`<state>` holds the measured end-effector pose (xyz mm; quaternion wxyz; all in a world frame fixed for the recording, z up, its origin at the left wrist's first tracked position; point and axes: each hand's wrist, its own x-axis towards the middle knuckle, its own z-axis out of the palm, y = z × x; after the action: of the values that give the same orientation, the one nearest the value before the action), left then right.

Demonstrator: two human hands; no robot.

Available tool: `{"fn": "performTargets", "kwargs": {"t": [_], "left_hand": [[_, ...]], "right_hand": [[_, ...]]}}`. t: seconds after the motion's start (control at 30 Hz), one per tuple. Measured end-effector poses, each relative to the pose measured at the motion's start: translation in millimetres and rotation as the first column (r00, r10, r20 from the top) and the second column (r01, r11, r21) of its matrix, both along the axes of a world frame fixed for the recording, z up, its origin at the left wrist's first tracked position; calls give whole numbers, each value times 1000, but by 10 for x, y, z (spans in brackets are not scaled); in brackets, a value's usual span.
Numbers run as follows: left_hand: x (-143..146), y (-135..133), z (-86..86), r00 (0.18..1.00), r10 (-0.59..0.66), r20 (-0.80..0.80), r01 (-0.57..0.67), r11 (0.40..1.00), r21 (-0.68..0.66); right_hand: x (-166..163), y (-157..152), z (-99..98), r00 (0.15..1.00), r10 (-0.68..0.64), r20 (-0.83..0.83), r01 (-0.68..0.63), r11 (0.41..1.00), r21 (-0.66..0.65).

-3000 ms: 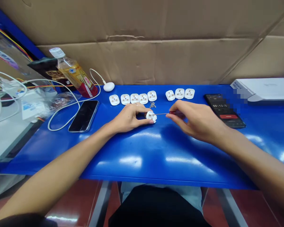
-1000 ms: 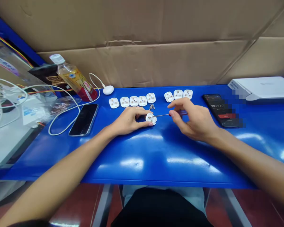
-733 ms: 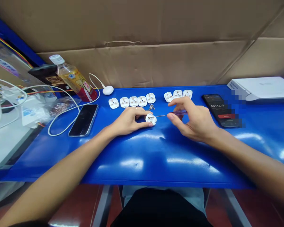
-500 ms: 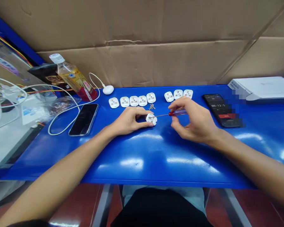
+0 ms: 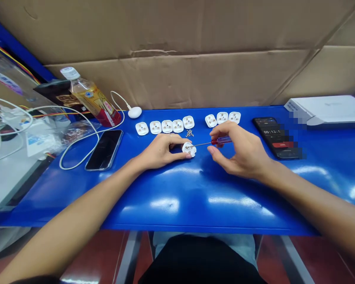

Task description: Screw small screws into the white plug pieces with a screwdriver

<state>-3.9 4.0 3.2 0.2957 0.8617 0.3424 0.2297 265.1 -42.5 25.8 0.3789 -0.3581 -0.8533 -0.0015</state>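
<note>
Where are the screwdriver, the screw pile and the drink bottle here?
Screwdriver (image 5: 215,141), head view: red front of its handle.
Screw pile (image 5: 189,134), head view: middle of the heap.
Drink bottle (image 5: 91,98), head view: its yellow label.

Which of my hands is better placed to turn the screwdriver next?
Probably your right hand: it is at the handle of the screwdriver, whose shaft reaches across to the plug. Your left hand has that plug between thumb and fingers, so it seems better suited to steadying.
</note>
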Motion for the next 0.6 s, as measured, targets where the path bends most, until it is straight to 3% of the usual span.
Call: {"fn": "performTargets", "kwargs": {"t": [0.37, 0.6], "left_hand": [[-5, -5, 9, 999, 21, -33, -20, 999, 25], [10, -15, 40, 997, 79, 5, -79, 997, 22]], "right_hand": [[27, 42, -43, 997, -63, -36, 67, 993, 94], [94, 200, -155, 993, -114, 23, 115, 991, -72]]}}
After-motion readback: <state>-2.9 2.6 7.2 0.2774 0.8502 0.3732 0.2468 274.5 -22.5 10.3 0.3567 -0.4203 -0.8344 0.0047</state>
